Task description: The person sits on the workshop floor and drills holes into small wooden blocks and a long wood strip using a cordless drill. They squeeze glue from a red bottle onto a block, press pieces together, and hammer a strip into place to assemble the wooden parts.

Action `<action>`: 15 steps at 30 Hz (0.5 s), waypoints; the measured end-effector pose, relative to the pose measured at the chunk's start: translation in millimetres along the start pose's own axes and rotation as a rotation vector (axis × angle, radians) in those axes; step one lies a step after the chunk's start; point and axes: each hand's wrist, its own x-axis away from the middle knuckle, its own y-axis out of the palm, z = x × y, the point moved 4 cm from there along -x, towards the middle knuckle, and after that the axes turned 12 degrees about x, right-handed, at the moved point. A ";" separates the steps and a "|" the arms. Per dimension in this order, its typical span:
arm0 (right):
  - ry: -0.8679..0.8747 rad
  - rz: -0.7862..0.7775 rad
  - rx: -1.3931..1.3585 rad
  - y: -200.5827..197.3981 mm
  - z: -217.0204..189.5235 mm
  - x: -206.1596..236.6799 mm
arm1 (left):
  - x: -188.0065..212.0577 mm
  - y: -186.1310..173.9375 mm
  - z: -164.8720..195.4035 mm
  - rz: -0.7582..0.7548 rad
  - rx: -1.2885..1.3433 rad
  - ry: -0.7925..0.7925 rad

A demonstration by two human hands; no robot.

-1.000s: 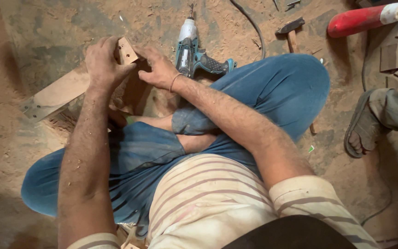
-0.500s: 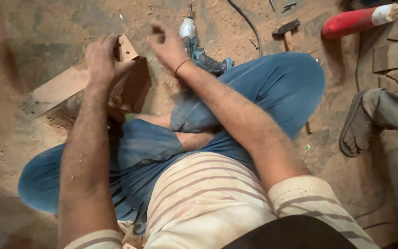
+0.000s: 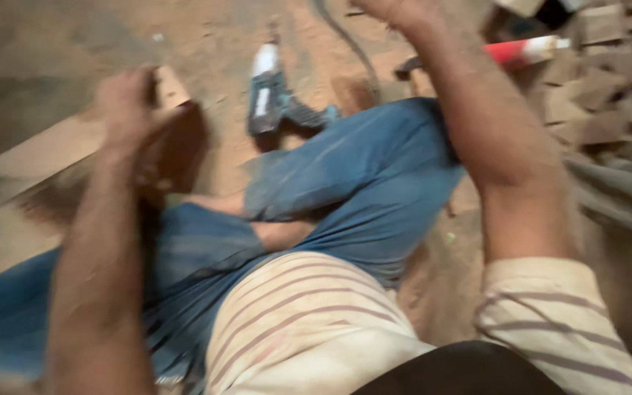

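I sit cross-legged on a dusty floor in blue jeans. My left hand (image 3: 127,104) grips the top corner of a wooden piece (image 3: 173,91) that stands on the ground beside my knee. My right hand (image 3: 396,10) is stretched out to the far right, at the top edge of the view, near a hammer (image 3: 411,67); its fingers are cut off by the frame. A blue and white power drill (image 3: 272,95) lies on the floor between my hands. The picture is blurred by motion.
A red and white cylinder (image 3: 524,50) lies at the top right beside a stack of wooden blocks (image 3: 601,88). A dark cable (image 3: 345,44) runs across the sawdust-covered floor. Another person's grey trouser leg (image 3: 623,197) is at the right.
My right hand has left the wooden piece and swung up and to the right, past the drill, toward the hammer. My left hand stays on the wood. The view has shifted.
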 end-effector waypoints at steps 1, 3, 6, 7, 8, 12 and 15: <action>0.014 -0.020 -0.008 6.0 11.5 4.3 | 0.1 3.3 -3.2 -0.032 0.014 -0.023; 0.050 -0.043 -0.032 17.2 25.3 16.2 | 0.9 5.1 -4.6 -0.028 -0.103 0.023; 0.117 -0.046 -0.089 31.8 39.2 31.9 | 2.9 5.6 -2.4 0.011 -0.232 0.044; 0.136 -0.021 -0.111 33.5 41.7 35.7 | 3.5 5.0 -2.4 0.006 -0.247 0.036; 0.151 0.002 -0.133 35.6 42.9 40.1 | 4.5 6.8 -0.7 0.023 -0.173 0.037; 0.244 0.104 -0.168 40.6 48.3 50.3 | 3.3 14.7 -5.1 0.040 0.117 -0.076; 0.299 0.247 -0.210 41.8 55.2 52.2 | 1.4 27.5 -13.9 -0.007 0.164 -0.138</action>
